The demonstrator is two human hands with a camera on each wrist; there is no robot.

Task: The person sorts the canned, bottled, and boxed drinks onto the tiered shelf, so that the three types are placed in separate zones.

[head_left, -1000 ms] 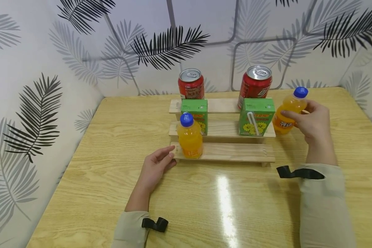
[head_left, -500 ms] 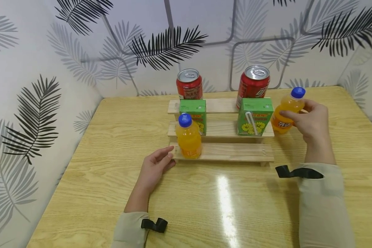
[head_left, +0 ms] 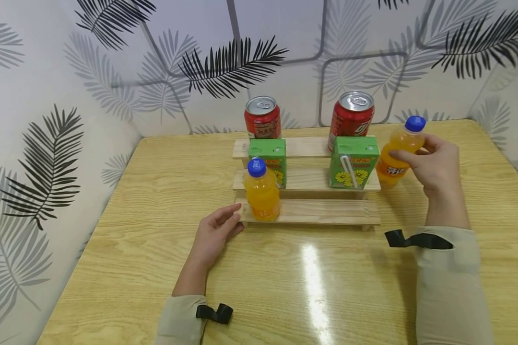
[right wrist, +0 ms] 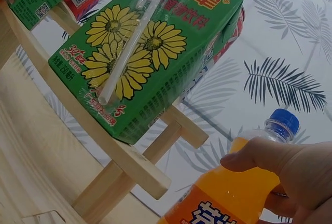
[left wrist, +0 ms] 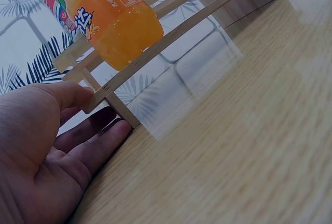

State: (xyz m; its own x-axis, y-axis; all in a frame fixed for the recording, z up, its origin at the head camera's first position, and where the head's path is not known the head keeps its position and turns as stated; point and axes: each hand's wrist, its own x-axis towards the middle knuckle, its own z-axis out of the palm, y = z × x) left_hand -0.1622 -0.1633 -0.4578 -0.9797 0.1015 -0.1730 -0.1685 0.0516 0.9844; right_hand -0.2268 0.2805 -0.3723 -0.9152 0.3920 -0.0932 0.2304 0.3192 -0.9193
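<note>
My right hand (head_left: 438, 165) holds a bottle of orange soda (head_left: 399, 153) with a blue cap, slightly tilted, beside the right end of the tiered wooden rack (head_left: 328, 211). In the right wrist view the thumb lies across the bottle's front; its base is out of frame. My left hand (head_left: 216, 235) holds the left end of the rack's lowest shelf; the left wrist view shows a digit on the shelf's corner and fingers by its leg. Close to that hand, a second orange soda bottle (head_left: 262, 194) stands upright on the lowest shelf.
Two green drink cartons, a left carton (head_left: 280, 155) and a right carton with a straw (head_left: 355, 163), stand on the middle shelf. Behind them on the top shelf are two red cans, left can (head_left: 262, 120) and right can (head_left: 351, 120). A leaf-patterned wall covering (head_left: 155, 57) backs the table.
The orange soda bottle in my right hand has risen very slightly. My left hand stays at the rack's end. The whole head view has shifted a little.
</note>
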